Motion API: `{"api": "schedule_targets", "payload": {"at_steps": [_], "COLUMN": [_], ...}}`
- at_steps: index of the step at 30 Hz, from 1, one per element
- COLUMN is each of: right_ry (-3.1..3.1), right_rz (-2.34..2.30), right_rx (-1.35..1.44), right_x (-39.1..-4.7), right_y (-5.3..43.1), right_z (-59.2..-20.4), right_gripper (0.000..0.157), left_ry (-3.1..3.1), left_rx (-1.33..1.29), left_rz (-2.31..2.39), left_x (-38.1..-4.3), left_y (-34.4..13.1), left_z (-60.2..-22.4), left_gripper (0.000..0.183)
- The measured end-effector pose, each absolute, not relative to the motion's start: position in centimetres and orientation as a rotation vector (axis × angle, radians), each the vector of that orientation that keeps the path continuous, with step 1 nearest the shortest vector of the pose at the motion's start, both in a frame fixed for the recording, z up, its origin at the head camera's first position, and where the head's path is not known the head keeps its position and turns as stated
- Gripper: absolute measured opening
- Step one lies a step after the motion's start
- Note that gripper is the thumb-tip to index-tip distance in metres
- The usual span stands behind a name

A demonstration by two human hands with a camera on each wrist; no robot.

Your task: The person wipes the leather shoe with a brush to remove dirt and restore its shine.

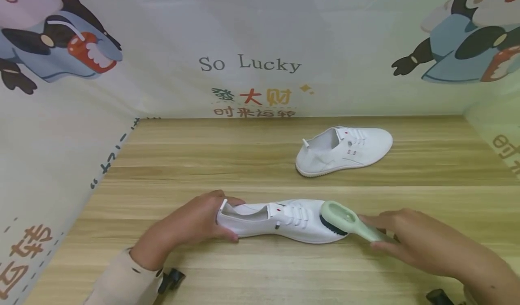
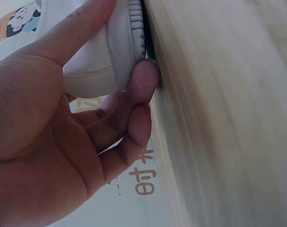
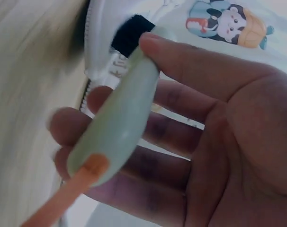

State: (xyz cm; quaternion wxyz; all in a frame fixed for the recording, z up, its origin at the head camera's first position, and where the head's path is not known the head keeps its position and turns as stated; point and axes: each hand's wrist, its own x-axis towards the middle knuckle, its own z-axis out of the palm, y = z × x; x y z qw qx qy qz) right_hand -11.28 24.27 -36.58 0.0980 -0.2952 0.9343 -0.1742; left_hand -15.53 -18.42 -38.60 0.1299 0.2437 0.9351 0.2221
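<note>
A white lace-up shoe (image 1: 252, 224) lies sole down on the wooden table, its toe pointing right. My left hand (image 1: 199, 219) grips it round the heel, thumb on the near side and fingers behind. In the left wrist view the fingertips (image 2: 144, 82) curl at the edge of the sole. My right hand (image 1: 418, 237) holds a pale green shoe brush (image 1: 341, 214) by its handle, and the dark bristles (image 1: 332, 226) rest on the toe. The right wrist view shows the thumb and fingers round the handle (image 3: 120, 118), with an orange strap at its end.
A second white shoe (image 1: 345, 151) stands farther back on the table (image 1: 227, 160), toe to the right. Printed cloth walls (image 1: 260, 25) with cartoon figures and lettering rise behind and at both sides. A black device (image 1: 171, 280) sits at the left cuff.
</note>
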Motion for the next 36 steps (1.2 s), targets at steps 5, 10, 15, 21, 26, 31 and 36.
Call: {"api": "schedule_targets", "payload": {"at_steps": [5, 10, 15, 21, 26, 31, 36], "right_ry": [2.887, 2.959, 2.928, 2.829, 2.795, 2.926, 2.963], "right_rz": [-0.432, -0.414, -0.407, -0.441, -0.508, -0.471, -0.452], "right_rx": [-0.830, -0.760, -0.714, -0.769, -0.835, -0.780, -0.721], "right_x": [-11.3, -11.1, -11.1, -11.3, -11.5, -11.2, -11.1], "right_y": [23.0, 22.2, 22.7, 24.0, 23.4, 21.8, 21.5], "right_z": [-36.9, -37.2, -37.2, -36.7, -36.5, -37.0, -37.2], "right_gripper": [0.052, 0.054, 0.055, 0.053, 0.052, 0.054, 0.055], "left_ry": [2.712, 2.713, 2.705, 2.717, 2.729, 2.726, 2.713], "left_rx": [0.710, 0.715, 0.722, 0.718, 0.688, 0.686, 0.690], "left_rz": [0.653, 0.655, 0.651, 0.637, 0.639, 0.646, 0.658], "left_x": [-15.5, -15.5, -15.5, -15.6, -15.5, -15.5, -15.5], "left_y": [-18.4, -18.4, -18.3, -18.2, -18.3, -18.3, -18.4], "left_z": [-38.5, -38.5, -38.6, -38.6, -38.3, -38.3, -38.5], "left_gripper": [0.073, 0.074, 0.073, 0.074, 0.076, 0.075, 0.074]}}
